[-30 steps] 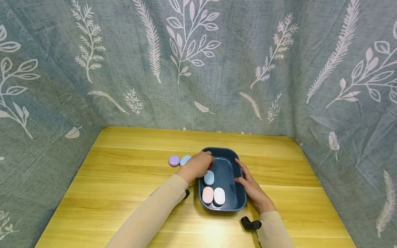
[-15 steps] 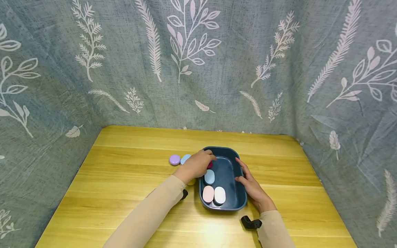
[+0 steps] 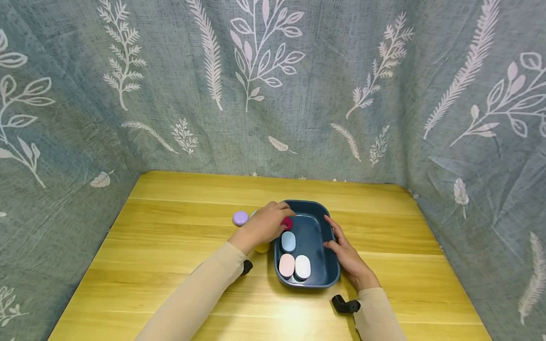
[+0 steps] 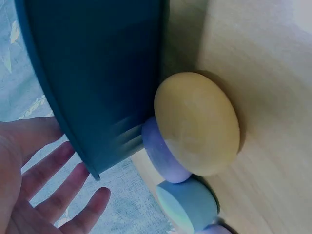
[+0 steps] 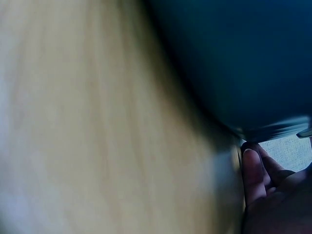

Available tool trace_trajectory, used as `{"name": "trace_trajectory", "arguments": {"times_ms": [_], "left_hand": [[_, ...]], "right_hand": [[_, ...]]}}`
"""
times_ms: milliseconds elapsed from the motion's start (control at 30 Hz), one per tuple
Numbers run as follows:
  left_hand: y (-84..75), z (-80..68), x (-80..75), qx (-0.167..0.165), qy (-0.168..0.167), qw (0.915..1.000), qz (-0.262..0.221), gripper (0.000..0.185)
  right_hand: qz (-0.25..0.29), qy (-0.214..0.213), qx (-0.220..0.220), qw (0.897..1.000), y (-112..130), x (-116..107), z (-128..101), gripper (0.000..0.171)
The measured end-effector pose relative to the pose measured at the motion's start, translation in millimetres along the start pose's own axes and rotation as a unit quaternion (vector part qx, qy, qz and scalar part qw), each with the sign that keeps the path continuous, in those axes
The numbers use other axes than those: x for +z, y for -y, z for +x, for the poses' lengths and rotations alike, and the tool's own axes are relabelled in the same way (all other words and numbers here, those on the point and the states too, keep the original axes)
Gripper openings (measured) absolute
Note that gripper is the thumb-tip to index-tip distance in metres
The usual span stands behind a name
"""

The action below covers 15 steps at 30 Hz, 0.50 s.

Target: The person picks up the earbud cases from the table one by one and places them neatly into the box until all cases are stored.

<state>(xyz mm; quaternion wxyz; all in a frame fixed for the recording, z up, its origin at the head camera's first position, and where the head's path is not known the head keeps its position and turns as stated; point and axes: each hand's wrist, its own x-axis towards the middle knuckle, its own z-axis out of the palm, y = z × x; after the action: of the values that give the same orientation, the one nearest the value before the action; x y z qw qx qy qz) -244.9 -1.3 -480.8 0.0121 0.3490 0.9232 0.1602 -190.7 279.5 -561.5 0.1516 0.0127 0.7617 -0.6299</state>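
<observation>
The left hand (image 3: pixel 265 226) pinches a small dark-red oval piece (image 3: pixel 287 223) just over the left rim of the dark blue plastic tub (image 3: pixel 326 272); the right hand (image 3: pixel 346 253), fingers relaxed, rests against the tub's right wall, on the wooden table (image 3: pixel 170 246)

A purple oval case (image 3: pixel 240 218) lies on the wooden table (image 3: pixel 170 246), backed by grey cloth printed with leaves (image 3: pixel 273 85).
</observation>
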Motion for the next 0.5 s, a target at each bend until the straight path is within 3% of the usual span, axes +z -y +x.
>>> {"name": "trace_trajectory", "arguments": {"times_ms": [233,500], "left_hand": [[5.3,-8.9,-5.8,0.003,-0.01,0.9998,-0.014,0.042],[12.6,-21.3,-8.5,-0.017,-0.006,0.9996,-0.02,0.048]], "right_hand": [[0.001,0.001,-0.003,1.0,1.3,0.4,-0.3,0.076],[0.002,0.003,0.001,1.0,2.8,-0.1,-0.8,0.075]]}}
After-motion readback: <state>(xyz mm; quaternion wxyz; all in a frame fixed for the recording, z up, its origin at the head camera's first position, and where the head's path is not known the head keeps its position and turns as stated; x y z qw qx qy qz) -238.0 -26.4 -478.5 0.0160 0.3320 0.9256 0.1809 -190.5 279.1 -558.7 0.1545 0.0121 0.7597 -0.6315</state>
